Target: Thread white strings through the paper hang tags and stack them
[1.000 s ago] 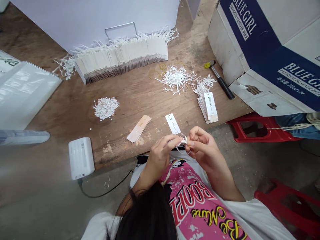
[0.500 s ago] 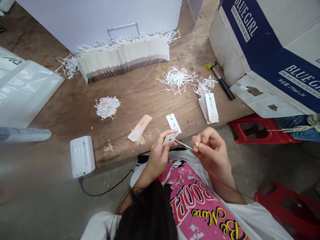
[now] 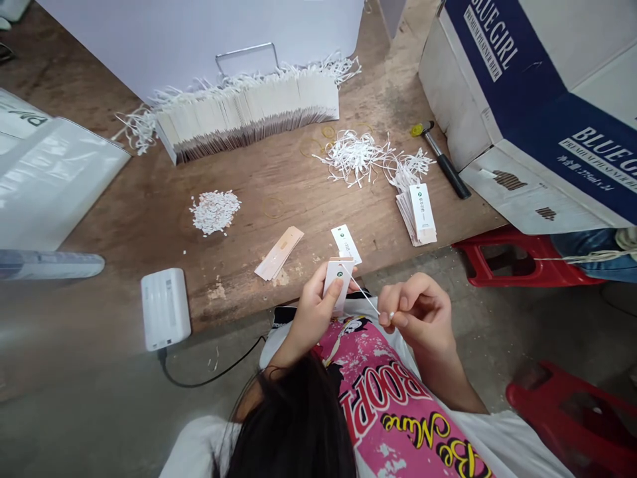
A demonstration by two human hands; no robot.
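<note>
My left hand is closed on several white hang tags, held upright at the table's front edge with the thumb across the front one. A white string runs from the tags' top to my right hand, which pinches its end between thumb and fingertips. Just beyond the tags, a single white tag lies on the table. Left of it rests a small stack of peach-coloured tags. A pile of strung tags lies to the right, below a heap of loose white strings.
A long row of strung tags stands at the back. White bits lie in a heap at left, near a white power bank with a cable. At right are a hammer, a beer carton and a red stool.
The tags in my left hand have turned more upright, showing the front one's face. My right hand has moved slightly down, still pinching the string, which stays stretched between the hands.
</note>
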